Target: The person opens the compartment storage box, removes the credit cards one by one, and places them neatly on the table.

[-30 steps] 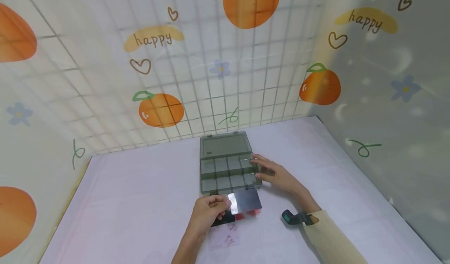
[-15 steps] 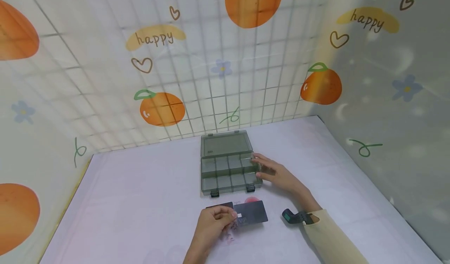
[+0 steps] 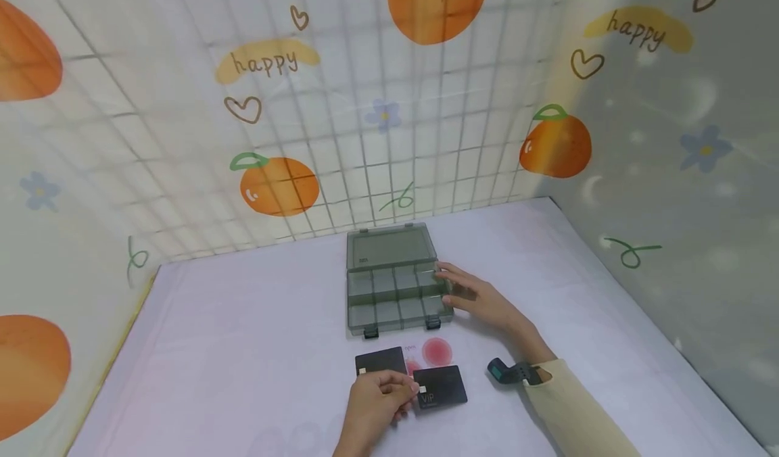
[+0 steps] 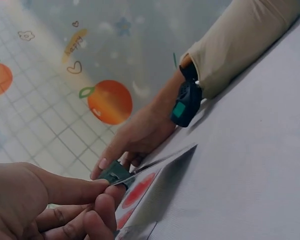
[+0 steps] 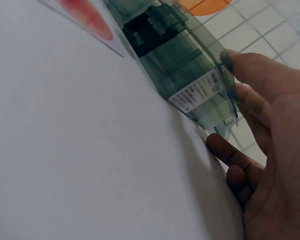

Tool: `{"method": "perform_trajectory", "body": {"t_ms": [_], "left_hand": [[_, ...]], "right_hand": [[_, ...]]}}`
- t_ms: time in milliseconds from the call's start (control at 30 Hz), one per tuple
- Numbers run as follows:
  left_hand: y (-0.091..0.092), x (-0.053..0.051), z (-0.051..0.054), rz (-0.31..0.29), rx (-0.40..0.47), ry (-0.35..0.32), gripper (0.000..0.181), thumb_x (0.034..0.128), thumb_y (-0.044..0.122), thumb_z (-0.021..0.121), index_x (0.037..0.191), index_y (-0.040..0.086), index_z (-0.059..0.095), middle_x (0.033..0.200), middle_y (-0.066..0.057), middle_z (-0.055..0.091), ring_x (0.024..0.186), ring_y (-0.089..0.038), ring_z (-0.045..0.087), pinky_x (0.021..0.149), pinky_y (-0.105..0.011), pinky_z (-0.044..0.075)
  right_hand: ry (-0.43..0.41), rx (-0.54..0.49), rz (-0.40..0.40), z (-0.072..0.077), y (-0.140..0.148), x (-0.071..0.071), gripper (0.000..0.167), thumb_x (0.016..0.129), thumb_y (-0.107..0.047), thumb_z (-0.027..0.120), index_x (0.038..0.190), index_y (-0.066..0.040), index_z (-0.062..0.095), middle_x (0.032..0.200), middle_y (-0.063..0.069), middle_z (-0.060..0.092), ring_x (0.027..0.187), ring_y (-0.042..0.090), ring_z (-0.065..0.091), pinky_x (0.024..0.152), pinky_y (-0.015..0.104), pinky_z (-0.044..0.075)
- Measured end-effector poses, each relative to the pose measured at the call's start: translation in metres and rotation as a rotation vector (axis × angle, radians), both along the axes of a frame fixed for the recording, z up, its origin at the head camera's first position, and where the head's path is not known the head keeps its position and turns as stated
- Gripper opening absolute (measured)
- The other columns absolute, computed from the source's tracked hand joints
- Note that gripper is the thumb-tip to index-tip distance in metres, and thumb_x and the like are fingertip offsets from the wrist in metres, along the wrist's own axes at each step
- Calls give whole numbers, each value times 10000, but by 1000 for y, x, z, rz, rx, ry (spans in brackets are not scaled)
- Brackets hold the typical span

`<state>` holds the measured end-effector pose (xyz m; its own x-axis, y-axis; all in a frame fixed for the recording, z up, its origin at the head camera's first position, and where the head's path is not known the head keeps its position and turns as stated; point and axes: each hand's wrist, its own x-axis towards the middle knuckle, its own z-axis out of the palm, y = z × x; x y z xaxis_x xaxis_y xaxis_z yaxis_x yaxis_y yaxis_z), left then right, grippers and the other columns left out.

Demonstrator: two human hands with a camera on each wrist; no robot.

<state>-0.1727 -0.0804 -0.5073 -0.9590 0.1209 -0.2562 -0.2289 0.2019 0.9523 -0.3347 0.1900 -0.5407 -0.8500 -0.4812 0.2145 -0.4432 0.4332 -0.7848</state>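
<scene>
My left hand [image 3: 382, 401] pinches a black VIP card [image 3: 444, 388] by its left edge, thumb against fingers. In the left wrist view the card appears edge-on, tilted over the table. Beside and beyond my hand lies another black card [image 3: 380, 360]. A pale card with red circles [image 3: 437, 353] lies partly covered behind them. My right hand [image 3: 483, 305] holds the right end of a green see-through compartment box [image 3: 398, 308], its lid folded back. In the right wrist view my thumb rests on the box's rim and other fingertips reach around its end.
Two dark latches [image 3: 370, 331] project from the box's near side. A white cloth covers the table [image 3: 255, 335]. Printed curtains with a grid pattern [image 3: 341, 139] stand behind and at the sides. A dark band device [image 3: 514, 372] is on the right wrist.
My left hand has moved right and nearer with the black VIP card, lowering it toward the table. More of the red-circle card shows now. My right hand stays on the box.
</scene>
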Motion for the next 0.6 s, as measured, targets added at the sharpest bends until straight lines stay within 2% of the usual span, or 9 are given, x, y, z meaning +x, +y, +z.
{"method": "perform_trajectory", "body": {"t_ms": [133,167,267,600], "left_hand": [[3,2,-2,2,-30,8,125,847,146,806,828,45,735,676,-33,706,518,-108,585,475,-214,473],[4,2,-3,6,-42,11,126,844,145,808,819,46,734,668,-28,704,513,-106,587,471,-212,472],[5,3,-5,15,-72,25,129,833,137,817,791,50,731,640,-13,696,495,-99,592,462,-213,477],[5,3,-7,26,-175,108,144,822,117,817,725,86,715,570,48,662,445,-83,589,456,-228,494]], "right_hand": [[-1,-11,7,0,1,0,551,981,-302,666,1485,-159,497,1627,-49,285,1492,236,227,1149,583,230],[5,-4,8,-5,2,-2,557,979,-329,665,1488,-179,495,1625,-77,280,1492,219,226,1150,575,235],[3,-6,12,-4,3,-3,561,976,-334,669,1486,-179,498,1624,-86,279,1492,214,225,1153,564,235],[-13,-24,23,-5,2,-3,574,972,-330,676,1491,-169,492,1622,-103,278,1490,189,224,1158,530,244]]}}
